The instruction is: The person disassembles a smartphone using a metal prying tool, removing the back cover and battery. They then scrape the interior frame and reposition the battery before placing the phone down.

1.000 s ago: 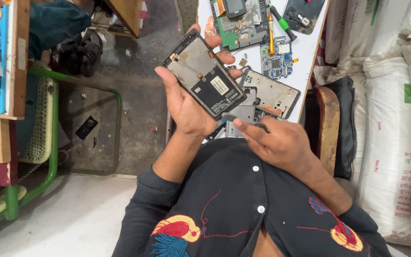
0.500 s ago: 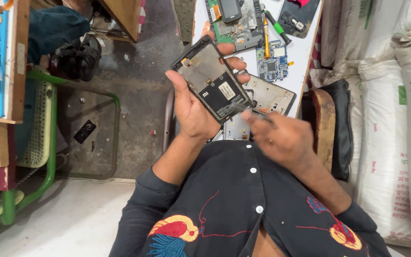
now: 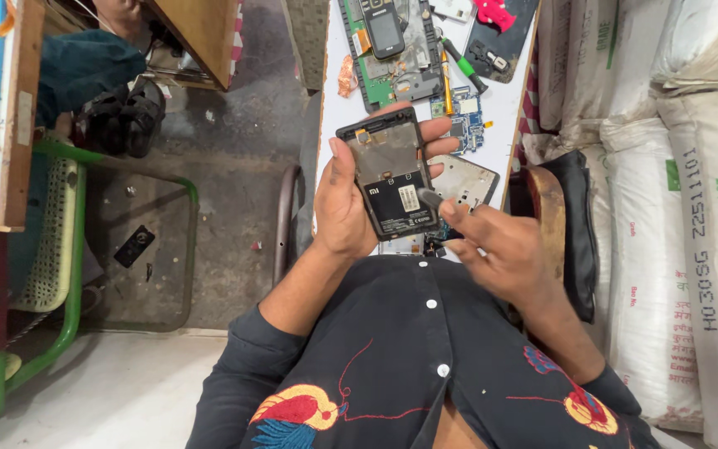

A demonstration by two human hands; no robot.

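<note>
Your left hand grips the opened black phone with its back cover off, battery still seated; your right hand pinches a thin grey tool against it. Loose circuit boards lie beyond on the white worktop.

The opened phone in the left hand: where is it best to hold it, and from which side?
Grip the opened phone by its two long edges, coming from behind, as the left hand does now: thumb on one edge, fingers on the other. Its back is off, so battery and inner parts face up. An edge grip probably keeps them free for the right hand.
</note>
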